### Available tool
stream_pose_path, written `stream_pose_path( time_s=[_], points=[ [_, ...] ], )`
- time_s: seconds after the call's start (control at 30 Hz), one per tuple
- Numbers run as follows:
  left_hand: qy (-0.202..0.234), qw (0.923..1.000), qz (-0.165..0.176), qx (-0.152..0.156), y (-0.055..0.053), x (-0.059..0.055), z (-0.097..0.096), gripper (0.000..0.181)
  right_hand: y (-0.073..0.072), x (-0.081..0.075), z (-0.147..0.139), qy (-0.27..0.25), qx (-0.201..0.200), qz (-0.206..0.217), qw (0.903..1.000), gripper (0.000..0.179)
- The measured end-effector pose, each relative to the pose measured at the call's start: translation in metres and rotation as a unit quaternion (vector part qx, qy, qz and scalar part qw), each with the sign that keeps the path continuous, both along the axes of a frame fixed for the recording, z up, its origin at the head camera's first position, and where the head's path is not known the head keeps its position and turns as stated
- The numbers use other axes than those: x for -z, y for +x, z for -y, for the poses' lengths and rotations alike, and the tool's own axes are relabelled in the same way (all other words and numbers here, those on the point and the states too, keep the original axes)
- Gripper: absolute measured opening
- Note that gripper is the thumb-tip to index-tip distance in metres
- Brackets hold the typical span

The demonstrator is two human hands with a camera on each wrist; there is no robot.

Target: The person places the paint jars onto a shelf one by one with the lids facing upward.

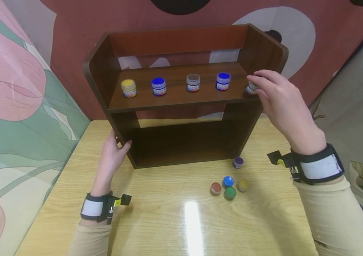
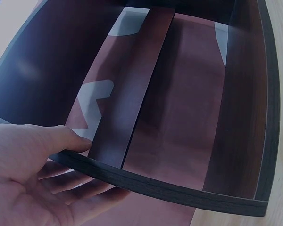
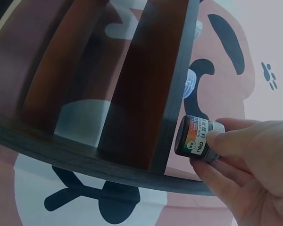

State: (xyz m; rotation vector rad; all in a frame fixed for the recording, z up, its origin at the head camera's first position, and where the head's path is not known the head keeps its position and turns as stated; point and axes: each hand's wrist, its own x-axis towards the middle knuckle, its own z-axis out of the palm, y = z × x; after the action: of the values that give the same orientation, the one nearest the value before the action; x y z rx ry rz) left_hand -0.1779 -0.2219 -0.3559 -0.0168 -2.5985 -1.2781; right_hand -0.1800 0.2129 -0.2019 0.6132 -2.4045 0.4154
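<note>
A dark brown wooden shelf [image 1: 181, 102] stands on the table. My left hand [image 1: 112, 154] grips the edge of its left side panel, thumb inside and fingers outside, as the left wrist view [image 2: 33, 174] also shows through the hand. At the right end of the upper board, my right hand [image 1: 288, 103] pinches a small paint jar [image 3: 193, 136] with dark contents and a printed label. Along that board stand a yellow paint jar [image 1: 128, 89], a blue one [image 1: 159, 87], a dark one [image 1: 193, 83] and another blue one [image 1: 223, 82].
In front of the shelf, on the wooden table [image 1: 155, 213], are a purple jar [image 1: 238, 163], a red-brown jar [image 1: 215, 188], a blue jar [image 1: 228, 181], a green jar [image 1: 230, 193] and a yellow jar [image 1: 243, 185]. Patterned cloth [image 1: 79, 21] hangs behind.
</note>
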Motion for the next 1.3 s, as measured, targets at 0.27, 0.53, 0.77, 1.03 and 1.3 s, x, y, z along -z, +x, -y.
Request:
stream_pose_path(
  time_s=[0.27, 0.53, 0.77, 1.03, 1.3],
  points=[
    [0.002, 1.0000, 0.003, 0.001, -0.001, 0.001, 0.000, 0.057, -0.006, -0.004, 0.004, 0.037, 0.021, -0.009, 0.9991, 0.046],
    [0.003, 1.0000, -0.002, 0.004, 0.000, 0.000, 0.001, 0.055, -0.013, -0.008, 0.011, 0.080, 0.043, -0.010, 0.9958, 0.044],
    [0.006, 1.0000, -0.001, 0.006, 0.000, 0.000, 0.000, 0.055, -0.019, -0.009, 0.015, 0.098, 0.057, -0.007, 0.9935, 0.045],
    [0.003, 1.0000, -0.006, 0.006, 0.000, 0.000, 0.000, 0.055, -0.024, -0.006, 0.020, 0.111, 0.076, -0.026, 0.9906, 0.041],
    [-0.001, 1.0000, -0.008, 0.004, 0.000, 0.001, 0.000, 0.054, -0.031, 0.000, 0.021, 0.126, 0.083, -0.055, 0.9870, 0.032]
  ],
)
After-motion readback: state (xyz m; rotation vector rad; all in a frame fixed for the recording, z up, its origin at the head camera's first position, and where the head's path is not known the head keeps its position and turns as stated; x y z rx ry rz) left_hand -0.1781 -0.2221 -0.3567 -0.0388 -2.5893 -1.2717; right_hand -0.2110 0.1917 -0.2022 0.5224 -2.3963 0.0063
